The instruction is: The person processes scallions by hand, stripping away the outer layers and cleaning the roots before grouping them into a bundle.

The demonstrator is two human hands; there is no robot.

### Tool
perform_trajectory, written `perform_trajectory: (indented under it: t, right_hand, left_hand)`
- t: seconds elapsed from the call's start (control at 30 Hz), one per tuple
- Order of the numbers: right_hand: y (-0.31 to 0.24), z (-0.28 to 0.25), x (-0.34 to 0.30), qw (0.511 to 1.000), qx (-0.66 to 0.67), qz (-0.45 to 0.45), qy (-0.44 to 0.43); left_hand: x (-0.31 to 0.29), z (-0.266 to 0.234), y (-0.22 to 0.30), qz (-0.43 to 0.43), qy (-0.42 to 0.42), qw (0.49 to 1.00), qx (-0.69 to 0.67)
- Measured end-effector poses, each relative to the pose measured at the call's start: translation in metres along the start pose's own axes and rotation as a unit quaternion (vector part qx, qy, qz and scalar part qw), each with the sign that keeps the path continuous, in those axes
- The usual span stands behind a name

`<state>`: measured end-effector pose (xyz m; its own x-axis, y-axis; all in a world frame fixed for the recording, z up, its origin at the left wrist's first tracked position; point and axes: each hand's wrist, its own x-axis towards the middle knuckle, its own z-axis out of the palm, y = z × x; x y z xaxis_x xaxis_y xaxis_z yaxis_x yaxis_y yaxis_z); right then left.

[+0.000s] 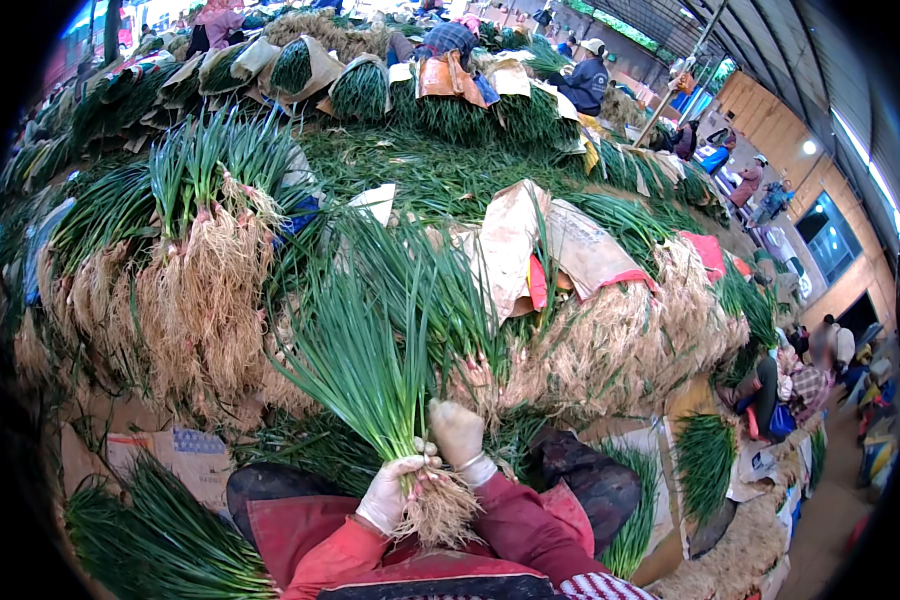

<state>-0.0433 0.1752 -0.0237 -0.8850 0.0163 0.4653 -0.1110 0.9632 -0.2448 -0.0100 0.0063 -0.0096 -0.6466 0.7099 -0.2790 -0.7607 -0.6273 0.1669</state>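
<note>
A bunch of green onions (375,385) is held upright over my lap, its leaves fanning up and left. My left hand (388,494), in a whitish glove, wraps around the bunch low down, by the pale bulbs. Tan, stringy roots hang below the grip, between my forearms. Close on the right side of the stems is my right hand (457,434), also gloved, with its fingers curled closed. Whatever lies inside those fingers is hidden. Right behind the bunch lie more green onions (478,375) with their roots toward me.
A thick heap of rooted green onions (205,290) rises at the left. Paper sacks (515,235) cover another heap at the right. Loose onions (165,535) lie by my left knee, and a smaller pile (705,465) sits at the right. Several people (750,180) work farther off.
</note>
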Motion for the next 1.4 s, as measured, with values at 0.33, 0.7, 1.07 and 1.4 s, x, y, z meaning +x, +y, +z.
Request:
perform_trajectory:
  t: [0.33, 0.7, 1.07, 1.4]
  right_hand:
    - [0.016, -0.054, -0.029, 0.838, -0.012, 0.085, -0.539]
    - [0.002, -0.066, -0.005, 0.949, 0.137, 0.048, -0.279]
    - [0.115, 0.010, 0.092, 0.919, -0.056, 0.292, -0.258]
    - [0.139, -0.016, 0.051, 0.925, 0.173, 0.269, -0.207]
  left_hand:
    - [-0.001, -0.003, 0.002, 0.031, 0.055, 0.993, 0.101]
    - [0.016, -0.010, -0.004, -0.002, 0.077, 0.990, 0.116]
    - [0.031, 0.003, -0.005, -0.027, 0.005, 0.996, 0.084]
    - [0.026, 0.023, 0.000, 0.023, -0.016, 0.999, 0.044]
